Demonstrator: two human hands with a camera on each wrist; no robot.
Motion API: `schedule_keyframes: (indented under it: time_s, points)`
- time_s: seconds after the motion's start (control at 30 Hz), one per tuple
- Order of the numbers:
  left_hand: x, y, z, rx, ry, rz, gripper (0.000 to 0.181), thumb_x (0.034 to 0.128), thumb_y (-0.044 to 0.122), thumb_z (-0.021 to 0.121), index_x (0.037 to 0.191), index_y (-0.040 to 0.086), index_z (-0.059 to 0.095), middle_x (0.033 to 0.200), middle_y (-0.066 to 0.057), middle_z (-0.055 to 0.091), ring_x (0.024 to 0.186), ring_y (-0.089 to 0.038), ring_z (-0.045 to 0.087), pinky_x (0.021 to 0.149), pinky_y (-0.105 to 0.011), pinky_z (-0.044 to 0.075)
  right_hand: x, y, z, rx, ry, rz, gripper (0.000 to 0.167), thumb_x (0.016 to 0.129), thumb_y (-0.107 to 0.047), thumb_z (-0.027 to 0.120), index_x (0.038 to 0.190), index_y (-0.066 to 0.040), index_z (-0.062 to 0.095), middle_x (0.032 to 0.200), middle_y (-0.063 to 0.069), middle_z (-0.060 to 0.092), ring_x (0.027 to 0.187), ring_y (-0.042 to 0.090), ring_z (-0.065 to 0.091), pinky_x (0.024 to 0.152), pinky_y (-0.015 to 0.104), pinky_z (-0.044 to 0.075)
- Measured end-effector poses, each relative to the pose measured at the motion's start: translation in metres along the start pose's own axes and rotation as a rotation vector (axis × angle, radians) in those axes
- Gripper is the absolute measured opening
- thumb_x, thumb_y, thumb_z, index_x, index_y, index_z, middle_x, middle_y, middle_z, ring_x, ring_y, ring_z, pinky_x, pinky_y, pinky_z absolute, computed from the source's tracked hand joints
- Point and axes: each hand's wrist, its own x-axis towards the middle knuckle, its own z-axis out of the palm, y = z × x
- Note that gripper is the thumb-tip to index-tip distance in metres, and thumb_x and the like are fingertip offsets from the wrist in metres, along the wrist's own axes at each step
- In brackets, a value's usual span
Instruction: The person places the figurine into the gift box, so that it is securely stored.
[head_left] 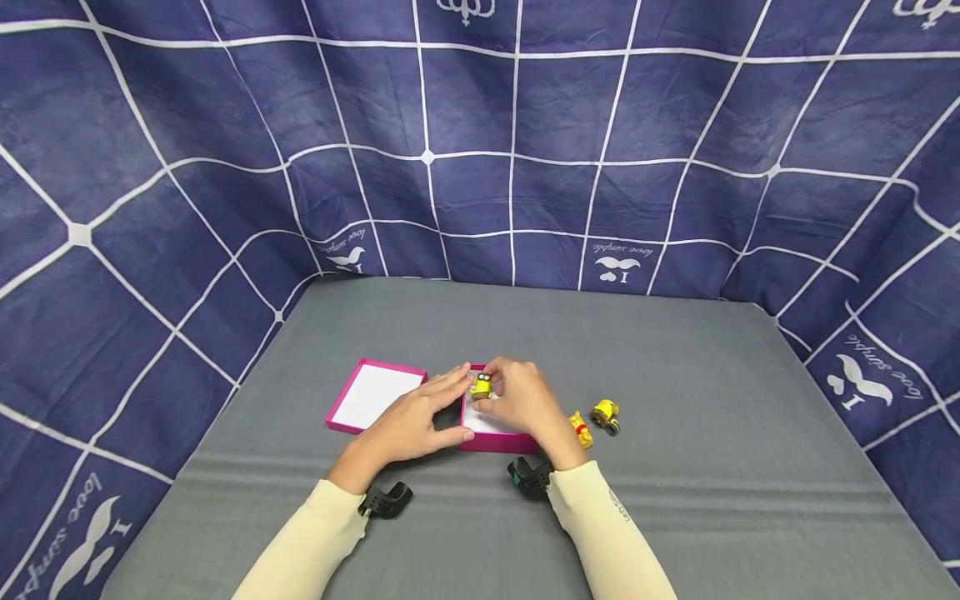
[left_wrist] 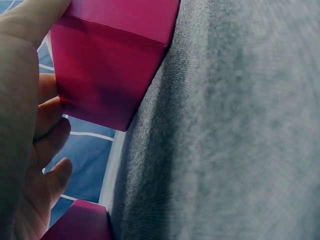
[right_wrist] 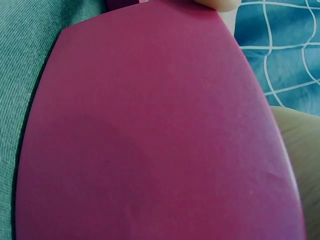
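My right hand [head_left: 517, 396] pinches a small yellow and brown toy figure [head_left: 482, 386] with round white eyes, over the white inside of a pink box [head_left: 495, 442]. My left hand [head_left: 420, 417] lies at the box's left side, its fingers fairly straight. The left thumb touches the front left corner, and the fingers reach along the left edge towards the figure. In the left wrist view, the left fingers [left_wrist: 50, 112] show beyond the box's pink wall [left_wrist: 105, 75]. The right wrist view is mostly filled by the box's front wall [right_wrist: 160, 130]; the pinch is hidden there.
A pink lid or tray with a white inside [head_left: 378, 397] lies left of the box. To the right, beside my right forearm, are a yellow bear-like figure with a red band [head_left: 581, 429] and another yellow and brown toy [head_left: 604, 413]. Grey cloth [head_left: 675, 500] covers the table.
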Motion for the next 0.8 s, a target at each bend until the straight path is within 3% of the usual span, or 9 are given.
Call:
schedule_keyframes:
  time_s: [0.47,0.8]
  points:
    - [0.0002,0.0008,-0.0004,0.014,-0.001,-0.001,0.083,0.0878,0.070,0.060,0.154,0.022,0.042,0.164,0.007,0.033,0.150,-0.010,0.032,0.119,-0.048,0.034,-0.0022,-0.0021,0.0028,-0.099,-0.021,0.016,0.049,0.071,-0.034,0.090,0.113,-0.014,0.073,0.092,-0.001,0.074,0.079,0.014,0.066,0.065,0.032,0.052]
    - [0.0000,0.0015,-0.0013,0.024,-0.009,-0.013,0.084,0.0877,0.072,0.057,0.154,0.023,0.042,0.164,0.009,0.031,0.150,-0.007,0.029,0.120,-0.044,0.032,-0.0040,-0.0039,0.0056,-0.187,-0.017,-0.001,0.047,0.072,-0.034,0.089,0.113,-0.016,0.075,0.097,-0.001,0.077,0.087,0.019,0.071,0.072,0.040,0.056]
